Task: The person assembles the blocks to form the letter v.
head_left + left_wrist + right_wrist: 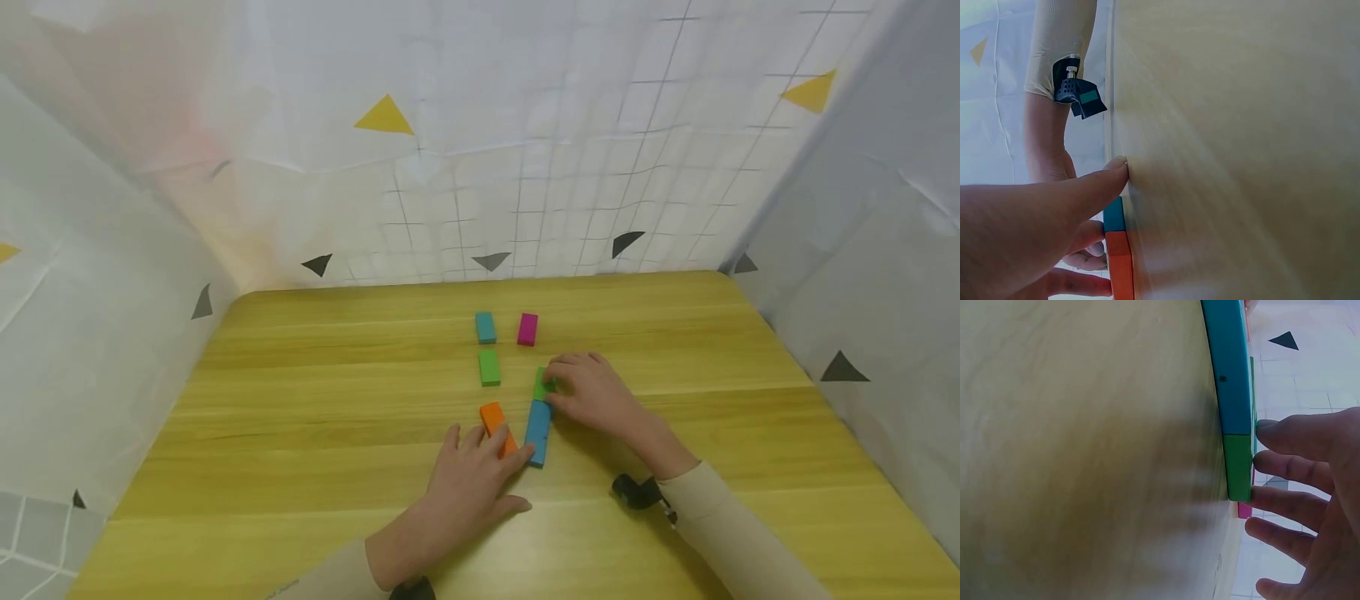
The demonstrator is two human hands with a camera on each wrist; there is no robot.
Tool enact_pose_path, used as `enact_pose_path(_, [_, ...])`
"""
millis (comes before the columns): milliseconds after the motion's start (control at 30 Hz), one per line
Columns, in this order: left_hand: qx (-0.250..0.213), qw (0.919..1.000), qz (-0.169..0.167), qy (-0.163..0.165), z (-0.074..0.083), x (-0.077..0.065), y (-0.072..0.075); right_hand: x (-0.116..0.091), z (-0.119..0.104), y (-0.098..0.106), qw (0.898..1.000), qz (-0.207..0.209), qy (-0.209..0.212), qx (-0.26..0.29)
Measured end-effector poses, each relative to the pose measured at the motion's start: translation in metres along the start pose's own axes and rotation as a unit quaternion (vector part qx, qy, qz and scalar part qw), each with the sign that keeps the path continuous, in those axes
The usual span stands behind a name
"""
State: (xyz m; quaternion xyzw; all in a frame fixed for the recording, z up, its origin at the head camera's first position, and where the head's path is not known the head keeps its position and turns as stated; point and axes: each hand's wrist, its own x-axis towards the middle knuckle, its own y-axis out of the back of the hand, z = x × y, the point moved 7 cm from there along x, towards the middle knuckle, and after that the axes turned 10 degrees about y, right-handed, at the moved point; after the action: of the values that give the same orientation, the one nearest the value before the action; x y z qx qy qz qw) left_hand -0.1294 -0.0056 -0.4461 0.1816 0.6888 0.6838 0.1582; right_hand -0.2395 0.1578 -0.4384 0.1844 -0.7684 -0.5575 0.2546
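My left hand (472, 487) is spread low over the table, fingertips at the orange block (493, 417) and the index finger reaching to the long blue block (538, 425). The orange block lies slanted beside the blue one. My right hand (596, 396) has its thumb and fingertips at the top of a small green block (1239, 467), which sits end to end with the blue block. In the right wrist view the right fingers are loosely spread, the thumb tip near the joint between the two blocks.
Farther back on the wooden table (337, 375) lie another green block (489, 367), a teal block (486, 327) and a magenta block (528, 329). White sheets with triangle marks enclose the table at the back and sides. Black wrist cameras (636, 492) are strapped at both wrists.
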Motion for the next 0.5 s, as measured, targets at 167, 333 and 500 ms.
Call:
enact_pose_path(167, [0.001,1.0000,0.000,0.001,-0.0007,0.0000,-0.0002,0.0008,0.0008,-0.0001,1.000,0.001,0.001,0.006])
enact_pose_path(333, [0.001,1.0000,0.001,0.001,-0.0007,0.0007,-0.0011,0.0013,0.0007,0.0006,1.000,0.003,0.005,0.005])
enact_pose_path(500, [-0.002,1.0000,0.003,0.000,-0.0005,0.0008,-0.0004,0.0023,-0.0005,0.0025,1.000,-0.002,0.009,0.005])
